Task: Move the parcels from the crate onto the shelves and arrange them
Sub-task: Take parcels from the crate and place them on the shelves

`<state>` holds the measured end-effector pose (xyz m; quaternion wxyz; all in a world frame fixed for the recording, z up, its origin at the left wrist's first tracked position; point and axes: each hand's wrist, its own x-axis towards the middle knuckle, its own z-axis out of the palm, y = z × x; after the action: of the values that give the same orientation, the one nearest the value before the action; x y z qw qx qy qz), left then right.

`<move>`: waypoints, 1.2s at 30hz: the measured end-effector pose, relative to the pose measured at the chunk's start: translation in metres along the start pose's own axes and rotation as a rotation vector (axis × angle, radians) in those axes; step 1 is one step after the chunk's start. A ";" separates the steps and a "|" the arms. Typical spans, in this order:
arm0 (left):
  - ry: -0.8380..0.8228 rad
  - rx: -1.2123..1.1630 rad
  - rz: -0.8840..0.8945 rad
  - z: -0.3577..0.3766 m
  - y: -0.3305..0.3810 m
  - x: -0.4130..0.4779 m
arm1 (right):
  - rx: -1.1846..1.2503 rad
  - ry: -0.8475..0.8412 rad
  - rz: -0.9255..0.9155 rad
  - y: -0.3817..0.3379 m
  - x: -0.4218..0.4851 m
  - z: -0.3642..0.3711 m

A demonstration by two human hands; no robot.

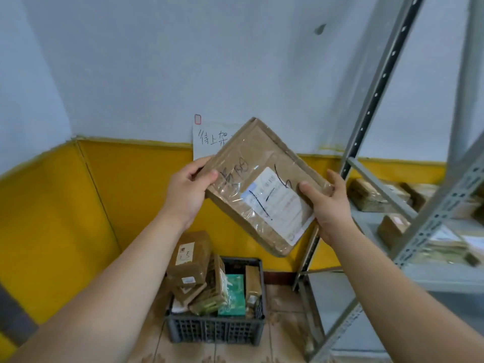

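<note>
Both forearms fill the foreground; left hand [187, 188] and right hand [330, 205] pinch a flat brown parcel [258, 184] by opposite edges, held up above the crate [216, 330], label facing the person; long axis tilts from upper left down to lower right; I'd level it, then slide it flat onto the shelf [372, 218] right of the crate, beside the parcels stacked there.

You see a brown parcel [264, 184] with a white label [277, 203], a dark grey crate [214, 328], and a yellow-and-white wall [125, 179].
</note>
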<state>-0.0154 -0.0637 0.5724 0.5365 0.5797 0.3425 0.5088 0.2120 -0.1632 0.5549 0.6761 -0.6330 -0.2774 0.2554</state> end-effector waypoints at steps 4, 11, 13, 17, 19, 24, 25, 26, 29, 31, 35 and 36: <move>0.218 -0.294 0.014 0.039 0.013 -0.001 | 0.082 0.093 0.021 0.001 -0.019 -0.025; -0.338 -0.056 0.056 0.117 -0.004 -0.061 | 0.166 0.223 -0.001 -0.020 -0.042 -0.084; -0.367 -0.081 0.052 0.135 0.000 -0.075 | -0.025 0.212 -0.029 -0.028 -0.048 -0.114; -0.442 -0.017 0.076 0.175 0.013 -0.111 | -0.291 0.170 -0.009 -0.043 -0.065 -0.183; -0.506 0.039 0.114 0.199 0.021 -0.132 | -0.396 0.169 -0.009 -0.048 -0.077 -0.217; -0.663 0.076 0.125 0.271 0.036 -0.188 | -0.148 0.285 -0.047 -0.048 -0.107 -0.309; -0.685 0.069 0.108 0.287 0.035 -0.200 | -0.137 0.301 -0.048 -0.047 -0.113 -0.328; -0.700 0.058 0.091 0.303 0.032 -0.213 | -0.132 0.315 -0.042 -0.046 -0.119 -0.348; -0.736 0.055 0.095 0.351 0.025 -0.248 | -0.112 0.413 -0.034 -0.047 -0.140 -0.405; -0.781 0.051 0.089 0.384 0.022 -0.269 | -0.095 0.481 -0.032 -0.050 -0.155 -0.440; -0.845 -0.013 0.058 0.445 0.019 -0.304 | -0.089 0.583 -0.028 -0.057 -0.177 -0.495; -0.859 -0.028 0.053 0.459 0.019 -0.310 | -0.088 0.608 -0.027 -0.057 -0.181 -0.508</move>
<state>0.3440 -0.4850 0.5642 0.6249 0.7401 0.0661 0.2396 0.4370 -0.6556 0.5802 0.7033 -0.7055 -0.0816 0.0332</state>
